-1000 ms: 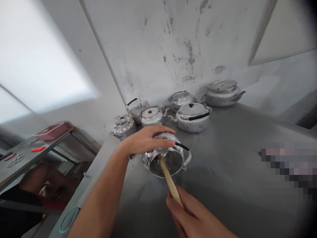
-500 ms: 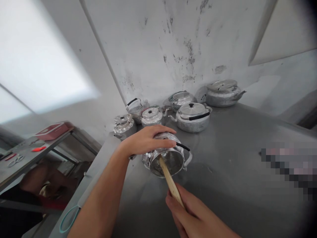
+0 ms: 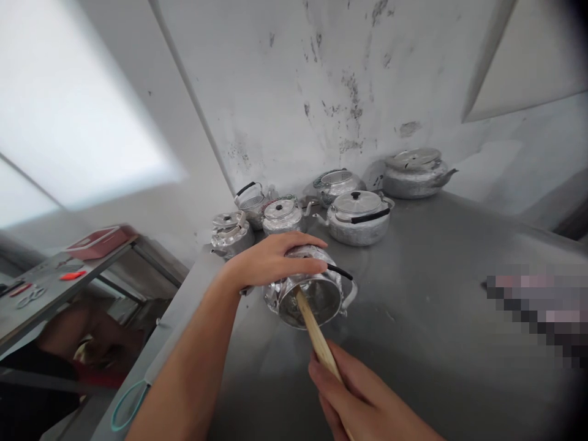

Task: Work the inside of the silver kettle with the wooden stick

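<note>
A dented aluminium kettle [image 3: 328, 299] lies tipped on its side, its open mouth turned toward me. My left hand [image 3: 280, 262] grips it from above, thumb and fingers over the body beside the black handle grip. In my right hand [image 3: 351, 386] is a pale wooden stick [image 3: 316, 334], held in wrapped fingers. The stick's far end reaches into the kettle's mouth, and its tip is hidden inside. Behind stand several other aluminium kettles, among them a lidded one [image 3: 361, 226] with a black handle grip and a smaller lidded one [image 3: 281, 215].
The grey table [image 3: 413, 294] meets a stained wall at the back. A large kettle [image 3: 416, 177] stands at its far right. On the left, a side table holds a pink basket [image 3: 98, 241], scissors [image 3: 30, 297] and an orange item [image 3: 73, 275]. Below it, a person's legs [image 3: 67, 327] show.
Hardly anything differs. Both hands keep their hold, and the stick stays inside the kettle's mouth; the view has shifted very slightly.
</note>
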### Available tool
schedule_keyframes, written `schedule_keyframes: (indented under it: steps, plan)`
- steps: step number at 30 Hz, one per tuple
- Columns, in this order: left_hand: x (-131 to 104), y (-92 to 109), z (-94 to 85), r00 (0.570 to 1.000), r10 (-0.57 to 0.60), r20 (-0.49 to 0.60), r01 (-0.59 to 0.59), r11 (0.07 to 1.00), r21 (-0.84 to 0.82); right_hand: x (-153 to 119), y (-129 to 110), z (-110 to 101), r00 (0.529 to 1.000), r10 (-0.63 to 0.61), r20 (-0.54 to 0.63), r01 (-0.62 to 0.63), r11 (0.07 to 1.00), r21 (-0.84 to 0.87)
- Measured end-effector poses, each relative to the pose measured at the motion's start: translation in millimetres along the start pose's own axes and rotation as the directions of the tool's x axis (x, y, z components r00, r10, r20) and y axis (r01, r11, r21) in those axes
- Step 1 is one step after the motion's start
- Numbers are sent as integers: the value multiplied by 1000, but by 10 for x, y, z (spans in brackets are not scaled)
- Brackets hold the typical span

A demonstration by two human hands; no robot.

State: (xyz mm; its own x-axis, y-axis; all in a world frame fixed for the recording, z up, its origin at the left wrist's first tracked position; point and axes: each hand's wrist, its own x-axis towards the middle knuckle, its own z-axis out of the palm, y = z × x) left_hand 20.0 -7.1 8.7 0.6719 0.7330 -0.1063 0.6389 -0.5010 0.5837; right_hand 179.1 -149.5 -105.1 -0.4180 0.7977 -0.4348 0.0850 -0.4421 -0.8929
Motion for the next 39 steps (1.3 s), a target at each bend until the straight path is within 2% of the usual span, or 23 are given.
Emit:
schedule_keyframes:
  steps: [4, 7, 12, 17, 22, 25, 32, 39]
  plan:
    - [-6, 9, 1, 1000, 1, -3, -1, 1000, -5, 10, -34, -5, 999, -8, -32, 7, 999, -52]
    - [-10, 10, 4, 1000, -1, -9, 1, 1000, -7, 19, -16, -9, 999, -10, -51, 8, 1000, -24]
    - [-8, 7, 9, 1000, -1, -15, 1, 1000, -12, 63, -1, -40, 999, 39, -12, -40, 998, -40]
    - [-5, 4, 9, 1000, -11, -12, 11, 1000, -17, 53, -45, -49, 1000, -15, -12, 14, 998, -63]
    - [-5, -15, 7, 1000, -2, -1, 2, 1000, -21, 23, -106, -55, 999, 47, 12, -44, 990, -136]
    - [-5, -19, 9, 1000, -4, -1, 4, 1000, -20, 28, -109, -49, 1000, 8, 9, -7, 995, -96]
    - [6, -25, 8, 1000, -3, 3, 3, 1000, -22, 39, -12, -44, 1000, 20, -8, -20, 999, -42]
    - [-6, -12, 8, 1000, -16, -2, 16, 1000, -10, 53, -10, -33, 1000, -2, -19, 1, 997, -77]
